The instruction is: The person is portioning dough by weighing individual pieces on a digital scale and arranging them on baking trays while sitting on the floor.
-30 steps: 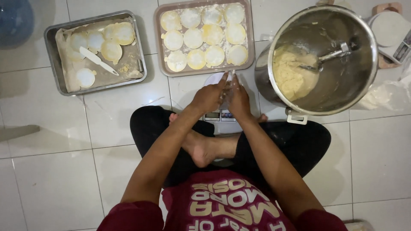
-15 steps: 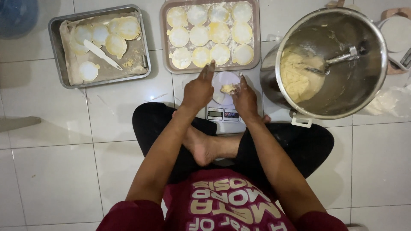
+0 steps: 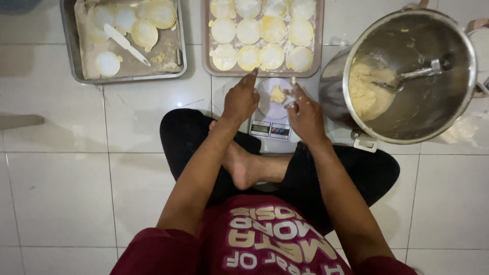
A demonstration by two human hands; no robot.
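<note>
- Since the earlier frames the two hands have drawn apart: they had been pinched together over the small lump of pale yellow dough (image 3: 277, 94), which now lies bare on the white round plate of the kitchen scale (image 3: 273, 109), with one hand at each side of it.
- The left hand (image 3: 240, 100) rests at the left edge of the scale's plate, loosely open, its forefinger stretched forward and holding nothing.
- The right hand (image 3: 304, 109) sits at the right edge of the scale's plate, fingers loosely curled and smeared with bits of dough; it grips nothing that can be seen.
- The scale stands on the white tiled floor (image 3: 61, 193) just in front of the person's crossed legs, its display facing the person.
- Directly beyond the scale lies a rectangular pinkish baking tray (image 3: 320, 40) filled with rows of flat round pale dough discs (image 3: 249, 57).
- To the right of the scale, close beside it, stands a large round steel mixing bowl (image 3: 458, 97) with a mass of yellow dough (image 3: 364, 91) on its left inner side and a metal spoon (image 3: 407, 77) lying in it.
- Well to the left of the scale, and beyond it, is a grey metal tray (image 3: 71, 56) lined with paper, holding several round discs and a white spatula (image 3: 127, 45).
</note>
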